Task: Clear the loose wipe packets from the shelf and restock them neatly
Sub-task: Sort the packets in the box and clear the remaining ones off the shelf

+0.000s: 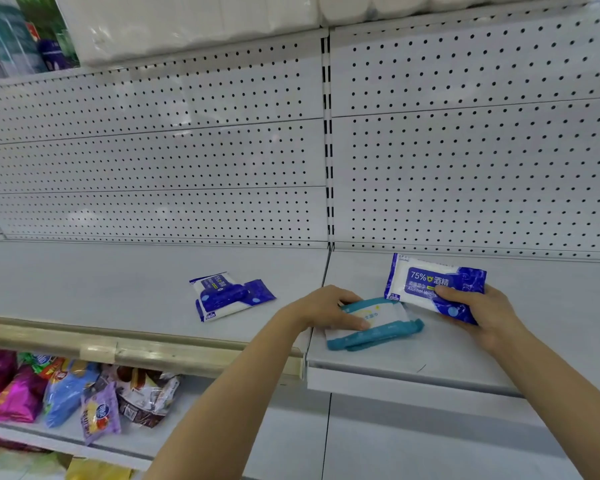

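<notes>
Two bare forearms reach in from the near edge, cut off below the elbows. Nearest on the left, a lower shelf holds snack bags (pixel 84 393), their print too blurred to read. The left hand (pixel 326 311) lies on teal wipe packets (pixel 374 323) at the near left corner of the right-hand shelf (pixel 430 362); its thumb lies across their top and its fingers curl round their far edge, hiding part of the label. How many teal packets are stacked there is hard to tell. Just right of them, the right hand (pixel 475 310) grips a blue alcohol wipe packet (pixel 433 285), thumb on its face, fingers hidden beneath, the packet tilted up off the shelf. Farther left, blue wipe packets (pixel 227 296) lie loose and overlapping on the left-hand shelf (pixel 84 282). Behind stands white pegboard (pixel 187 150); above it, white paper-goods packs (pixel 187 22) are cropped by the top edge.
</notes>
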`<state>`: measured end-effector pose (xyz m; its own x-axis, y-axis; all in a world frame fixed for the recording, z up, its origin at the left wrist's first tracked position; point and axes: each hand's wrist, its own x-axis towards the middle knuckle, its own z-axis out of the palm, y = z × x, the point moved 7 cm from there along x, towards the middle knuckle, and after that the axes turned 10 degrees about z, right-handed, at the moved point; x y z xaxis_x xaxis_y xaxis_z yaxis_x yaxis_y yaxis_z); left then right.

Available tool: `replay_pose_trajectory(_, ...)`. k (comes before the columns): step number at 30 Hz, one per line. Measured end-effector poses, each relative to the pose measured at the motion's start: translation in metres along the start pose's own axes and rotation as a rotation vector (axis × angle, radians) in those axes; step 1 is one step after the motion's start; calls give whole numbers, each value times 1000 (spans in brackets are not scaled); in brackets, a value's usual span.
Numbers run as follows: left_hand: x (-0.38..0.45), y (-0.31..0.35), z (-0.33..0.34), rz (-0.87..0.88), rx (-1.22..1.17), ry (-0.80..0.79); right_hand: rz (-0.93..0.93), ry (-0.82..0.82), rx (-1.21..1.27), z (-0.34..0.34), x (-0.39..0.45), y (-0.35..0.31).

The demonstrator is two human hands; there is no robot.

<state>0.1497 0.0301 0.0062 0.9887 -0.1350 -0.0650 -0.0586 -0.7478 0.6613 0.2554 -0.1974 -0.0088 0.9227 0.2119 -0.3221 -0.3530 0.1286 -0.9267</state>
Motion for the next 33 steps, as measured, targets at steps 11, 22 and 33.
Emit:
replay_pose_trajectory(11,-98,-130,-166,-400,420,513,-12,33,-38,5,1,-4)
replay_pose_trajectory(22,-110,-210,-182,-607,111,271,11,-24,-31,19,5,2)
replay_pose_trajectory(33,-140,-211,-188,-612,-714,935,9,-60,-43,23,6,3)
